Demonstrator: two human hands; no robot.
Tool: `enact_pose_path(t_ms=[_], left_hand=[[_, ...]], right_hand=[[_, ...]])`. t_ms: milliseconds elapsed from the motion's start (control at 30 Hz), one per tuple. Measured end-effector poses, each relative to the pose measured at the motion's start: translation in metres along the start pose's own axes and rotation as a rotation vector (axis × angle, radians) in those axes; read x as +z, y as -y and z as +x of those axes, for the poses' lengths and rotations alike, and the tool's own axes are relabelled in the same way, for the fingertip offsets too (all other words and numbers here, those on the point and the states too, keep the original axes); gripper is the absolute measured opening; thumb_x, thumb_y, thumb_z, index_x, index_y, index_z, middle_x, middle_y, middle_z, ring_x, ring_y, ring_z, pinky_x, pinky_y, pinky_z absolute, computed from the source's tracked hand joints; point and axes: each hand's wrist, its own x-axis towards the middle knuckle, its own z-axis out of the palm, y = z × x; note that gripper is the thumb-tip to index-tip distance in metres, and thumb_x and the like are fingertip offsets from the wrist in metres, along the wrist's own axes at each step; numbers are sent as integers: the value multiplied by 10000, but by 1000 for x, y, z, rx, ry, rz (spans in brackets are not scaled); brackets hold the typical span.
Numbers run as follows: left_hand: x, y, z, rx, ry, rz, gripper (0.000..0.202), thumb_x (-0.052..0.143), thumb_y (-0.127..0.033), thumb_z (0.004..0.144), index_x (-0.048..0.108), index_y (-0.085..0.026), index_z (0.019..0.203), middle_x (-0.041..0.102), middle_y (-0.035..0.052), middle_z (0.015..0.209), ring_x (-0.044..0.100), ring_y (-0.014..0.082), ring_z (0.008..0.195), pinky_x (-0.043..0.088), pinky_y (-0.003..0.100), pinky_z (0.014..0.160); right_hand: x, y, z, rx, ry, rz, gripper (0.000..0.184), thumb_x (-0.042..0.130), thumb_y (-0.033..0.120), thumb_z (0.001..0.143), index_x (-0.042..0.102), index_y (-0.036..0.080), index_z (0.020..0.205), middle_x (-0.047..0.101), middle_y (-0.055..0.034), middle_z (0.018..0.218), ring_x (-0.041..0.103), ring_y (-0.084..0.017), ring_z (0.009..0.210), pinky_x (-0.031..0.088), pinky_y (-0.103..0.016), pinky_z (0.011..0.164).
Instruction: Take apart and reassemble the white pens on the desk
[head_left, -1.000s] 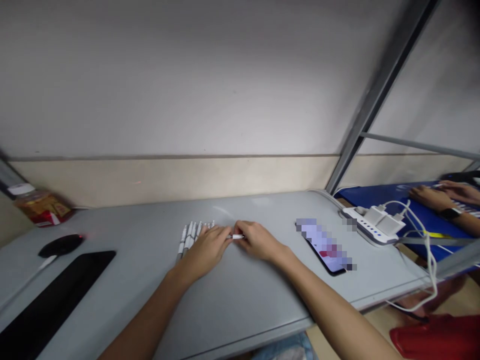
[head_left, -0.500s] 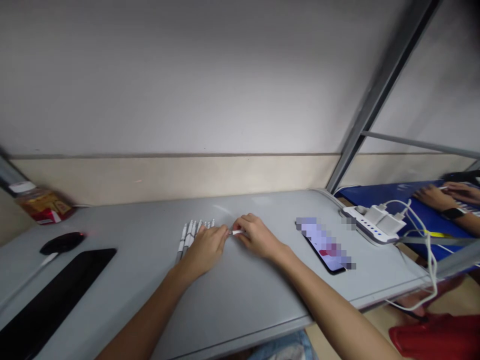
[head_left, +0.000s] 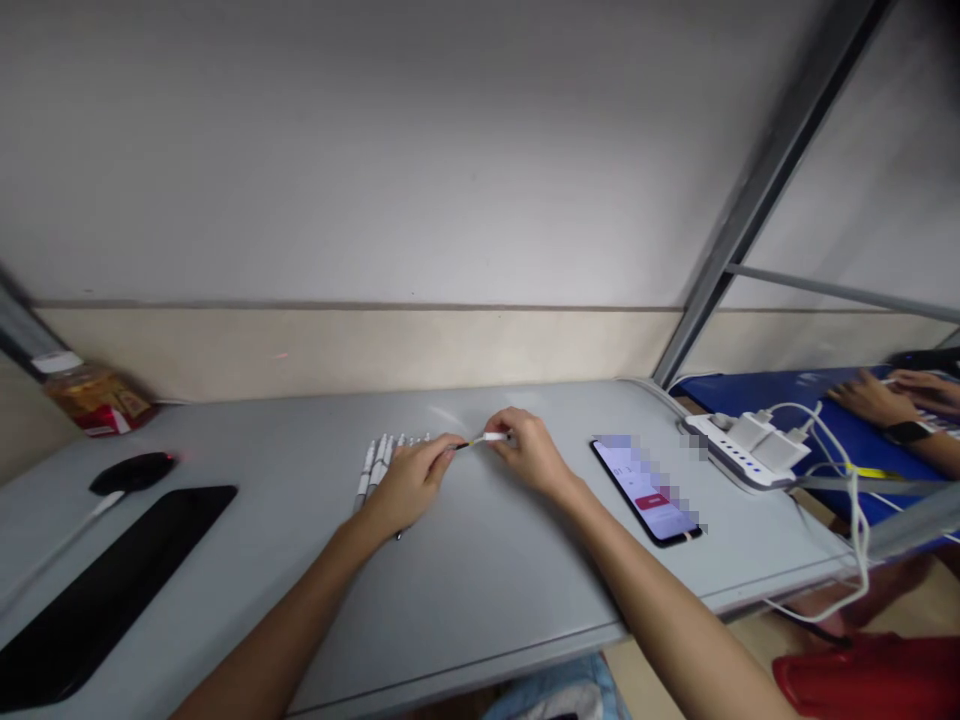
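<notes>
Two hands hold one white pen (head_left: 480, 440) above the bench (head_left: 487, 560) middle, left hand (head_left: 409, 485) and right hand (head_left: 534, 455) fingers pinched on opposite ends; a jerk might scatter the row of pens (head_left: 379, 458) alongside.

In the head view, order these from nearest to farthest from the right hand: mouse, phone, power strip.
1. phone, just right of the right hand.
2. power strip, farther right.
3. mouse, far left.
</notes>
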Motion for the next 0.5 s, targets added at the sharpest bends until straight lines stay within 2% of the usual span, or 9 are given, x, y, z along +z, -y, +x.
enact_pose_path(t_ms=[67, 133, 233, 367, 500], left_hand=[[-1, 3, 0, -32, -29, -19, 328, 341, -336, 948, 597, -243, 1132, 704, 6, 920, 624, 164, 771, 442, 293, 747], [-1, 7, 0, -66, -37, -46, 331, 342, -363, 947, 582, -241, 1139, 680, -16, 818, 577, 134, 644, 414, 250, 647], [0, 10, 1, -99, -31, -76, 344, 337, -397, 946, 564, -243, 1155, 608, -51, 674, 497, 109, 540, 351, 215, 556], [1, 8, 1, -90, -51, -13, 329, 345, -382, 943, 576, -243, 1132, 573, -57, 613, 485, 113, 527, 340, 221, 569], [0, 3, 1, -38, -53, 89, 301, 343, -326, 946, 588, -249, 1104, 647, -24, 717, 576, 146, 648, 378, 255, 666]], right_hand=[[-3, -3, 2, 63, -29, 112, 102, 554, 167, 831, 627, 170, 901, 656, -42, 872, 573, -154, 791, 413, -270, 725], [-6, -6, 4, 143, -47, 204, 176, 489, 233, 886, 633, 161, 956, 664, -44, 859, 592, -151, 783, 425, -269, 724], [-7, -10, 5, 204, -52, 239, 246, 433, 241, 918, 643, 157, 1015, 678, -55, 886, 610, -155, 815, 436, -282, 765], [-6, -8, 2, 71, -32, 136, 244, 439, 189, 920, 658, 179, 1026, 671, -68, 1029, 593, -165, 949, 413, -301, 865], [-3, -1, -2, -46, 66, -34, 257, 450, 136, 916, 657, 194, 1058, 649, -71, 998, 565, -181, 963, 374, -336, 896]])
